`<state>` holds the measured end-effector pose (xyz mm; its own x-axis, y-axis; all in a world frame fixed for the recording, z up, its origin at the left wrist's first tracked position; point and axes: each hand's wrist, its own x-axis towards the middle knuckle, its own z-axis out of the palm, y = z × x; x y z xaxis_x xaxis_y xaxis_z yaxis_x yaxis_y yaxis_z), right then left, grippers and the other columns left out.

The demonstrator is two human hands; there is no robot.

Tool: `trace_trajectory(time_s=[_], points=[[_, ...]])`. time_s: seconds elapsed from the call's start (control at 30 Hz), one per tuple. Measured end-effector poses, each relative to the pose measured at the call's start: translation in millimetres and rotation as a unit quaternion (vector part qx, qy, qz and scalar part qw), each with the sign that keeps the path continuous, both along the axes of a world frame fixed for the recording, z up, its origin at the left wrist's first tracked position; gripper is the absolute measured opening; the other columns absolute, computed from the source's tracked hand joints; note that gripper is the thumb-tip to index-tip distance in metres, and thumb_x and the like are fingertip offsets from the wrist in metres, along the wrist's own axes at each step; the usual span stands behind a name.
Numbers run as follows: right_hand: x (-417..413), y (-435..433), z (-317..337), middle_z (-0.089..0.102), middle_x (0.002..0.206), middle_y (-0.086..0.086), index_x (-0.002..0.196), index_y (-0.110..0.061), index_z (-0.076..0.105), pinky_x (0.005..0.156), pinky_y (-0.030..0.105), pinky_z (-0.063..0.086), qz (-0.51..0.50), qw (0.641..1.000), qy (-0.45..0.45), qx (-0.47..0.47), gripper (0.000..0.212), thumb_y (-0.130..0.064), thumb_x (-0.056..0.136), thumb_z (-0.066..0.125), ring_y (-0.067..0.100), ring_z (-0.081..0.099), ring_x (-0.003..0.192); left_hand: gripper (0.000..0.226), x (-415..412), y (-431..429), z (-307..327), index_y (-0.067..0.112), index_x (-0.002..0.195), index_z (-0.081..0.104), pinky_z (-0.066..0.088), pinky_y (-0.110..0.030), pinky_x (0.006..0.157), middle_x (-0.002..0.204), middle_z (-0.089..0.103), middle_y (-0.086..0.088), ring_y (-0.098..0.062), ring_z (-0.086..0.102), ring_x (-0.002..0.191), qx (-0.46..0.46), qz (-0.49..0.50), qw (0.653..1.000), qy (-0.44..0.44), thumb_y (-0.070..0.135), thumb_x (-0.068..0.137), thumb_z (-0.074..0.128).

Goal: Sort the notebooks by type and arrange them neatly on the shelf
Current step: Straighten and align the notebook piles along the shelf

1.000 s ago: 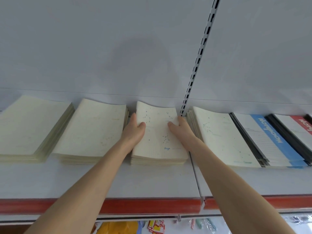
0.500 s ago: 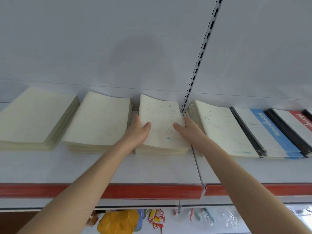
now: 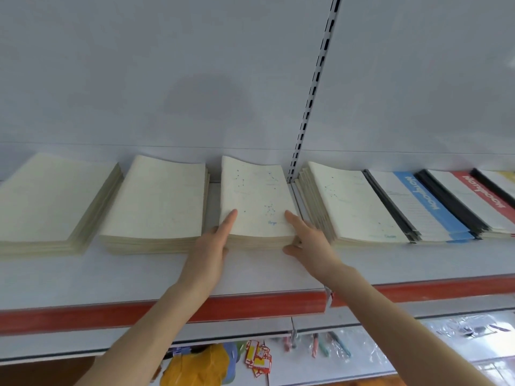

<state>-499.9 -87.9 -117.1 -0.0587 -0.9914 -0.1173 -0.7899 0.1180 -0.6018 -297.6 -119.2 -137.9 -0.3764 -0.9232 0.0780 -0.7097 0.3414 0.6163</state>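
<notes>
A cream stack of constellation notebooks [image 3: 255, 196] lies in the middle of the white shelf [image 3: 139, 277]. My left hand [image 3: 213, 243] is at the stack's front left corner, one finger resting on the top cover. My right hand [image 3: 308, 240] is at the front right corner, forefinger on the cover and thumb at the stack's front edge. Both hands have their fingers apart and touch the stack without lifting it. Two plain cream stacks [image 3: 158, 201] [image 3: 53, 201] lie to the left. Another constellation stack [image 3: 354, 201] lies to the right.
Right of that lie blue-banded notebooks [image 3: 423, 201] and red-banded notebooks [image 3: 479, 196] with black spines. A slotted upright [image 3: 312, 87] runs up the white back panel. The shelf has a red front strip [image 3: 250, 305]. Below hang pens [image 3: 320, 346] and small packets.
Both hands have slid back from the sides of the middle stack to its front corners. The view has shifted slightly.
</notes>
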Motion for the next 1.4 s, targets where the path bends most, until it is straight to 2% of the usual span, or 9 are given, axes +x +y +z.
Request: trace_trajectory(time_s=[0.3,0.47,0.6,0.67,0.8,0.97,1.2,1.3,1.4], points=[[0.0,-0.4,-5.9,0.046,0.120,0.006,0.147,-0.020,0.020,0.083,0.021,0.038,-0.007,0.999,0.005,-0.033,0.070,0.002,0.089,0.053,0.014,0.046,0.088,0.069,-4.8,0.1,-0.5,0.027,0.148,0.010,0.041,-0.027,0.089,0.111,0.052,-0.010,-0.022,0.051,0.103,-0.029,0.007,1.000,0.005,-0.007,0.094,0.036],[2.9,1.1,-3.7,0.039,0.104,-0.001,0.148,-0.021,0.016,0.080,0.021,0.034,-0.010,1.000,0.015,-0.016,0.070,-0.004,0.091,0.053,0.015,0.045,0.087,0.069,-4.6,0.9,4.1,0.025,0.149,0.009,0.033,-0.022,0.074,0.099,0.048,-0.008,-0.017,0.047,0.087,-0.022,0.000,0.999,-0.032,-0.004,0.094,0.039],[2.8,11.7,7.5,0.041,0.130,0.007,0.148,-0.017,0.016,0.093,0.025,0.035,-0.001,1.000,0.022,0.000,0.068,-0.016,0.092,0.055,0.020,0.046,0.112,0.064,-1.2,13.5,11.9,0.025,0.149,0.009,0.035,-0.030,0.096,0.138,0.036,-0.021,-0.031,0.042,0.122,-0.012,-0.010,0.998,-0.054,0.017,0.097,0.045],[0.7,22.6,14.3,0.030,0.149,0.006,0.145,-0.014,0.026,0.106,0.026,0.027,-0.003,0.998,0.052,-0.025,0.061,-0.022,0.093,0.055,0.020,0.033,0.133,0.055,5.4,24.5,17.7,0.018,0.146,0.026,0.033,-0.037,0.105,0.147,0.026,-0.026,-0.036,0.032,0.134,-0.050,0.000,0.995,-0.081,0.024,0.096,0.047],[-8.0,41.3,33.6,0.047,0.139,0.004,0.124,-0.010,0.058,0.094,0.006,0.023,-0.033,0.984,0.059,-0.164,0.035,-0.024,0.092,0.056,0.016,0.047,0.125,0.029,5.5,30.1,25.6,-0.001,0.108,0.065,0.055,-0.045,0.065,0.112,0.062,-0.028,-0.042,0.064,0.093,-0.236,-0.010,0.968,-0.079,0.018,0.086,0.063],[-48.6,42.9,60.5,0.063,0.121,0.010,0.099,-0.002,0.069,0.092,0.016,0.036,-0.119,0.958,0.039,-0.257,0.022,-0.016,0.093,0.054,0.019,0.056,0.114,0.028,-31.6,23.0,53.6,0.001,0.097,0.070,0.056,-0.044,0.066,0.100,0.069,-0.021,-0.036,0.068,0.088,-0.263,-0.040,0.962,-0.065,0.023,0.083,0.058],[-140.6,17.9,63.8,0.063,0.105,0.023,0.102,0.008,0.059,0.087,0.043,0.046,-0.219,0.963,0.018,-0.155,0.031,-0.020,0.094,0.048,0.036,0.057,0.101,0.050,-122.4,1.6,59.2,0.000,0.116,0.060,0.046,-0.038,0.086,0.112,0.063,-0.017,-0.030,0.058,0.106,-0.160,-0.053,0.986,0.017,0.040,0.093,0.040],[-168.0,1.3,54.6,0.060,0.113,0.019,0.116,0.004,0.052,0.087,0.039,0.044,-0.198,0.977,0.008,-0.075,0.036,-0.025,0.095,0.047,0.033,0.055,0.106,0.047,-164.5,-13.4,52.8,0.006,0.136,0.043,0.036,-0.031,0.097,0.133,0.051,-0.013,-0.028,0.046,0.123,-0.068,-0.022,0.997,0.033,0.031,0.096,0.046],[-186.5,-19.3,42.9,0.054,0.092,0.001,0.116,-0.004,0.047,0.066,0.026,0.039,-0.153,0.988,0.005,-0.011,0.037,-0.033,0.095,0.047,0.026,0.051,0.095,0.042,-195.6,-27.1,48.1,0.010,0.131,0.044,0.036,-0.021,0.082,0.128,0.054,-0.005,-0.022,0.050,0.117,0.030,0.011,0.997,0.077,0.030,0.094,0.049]])
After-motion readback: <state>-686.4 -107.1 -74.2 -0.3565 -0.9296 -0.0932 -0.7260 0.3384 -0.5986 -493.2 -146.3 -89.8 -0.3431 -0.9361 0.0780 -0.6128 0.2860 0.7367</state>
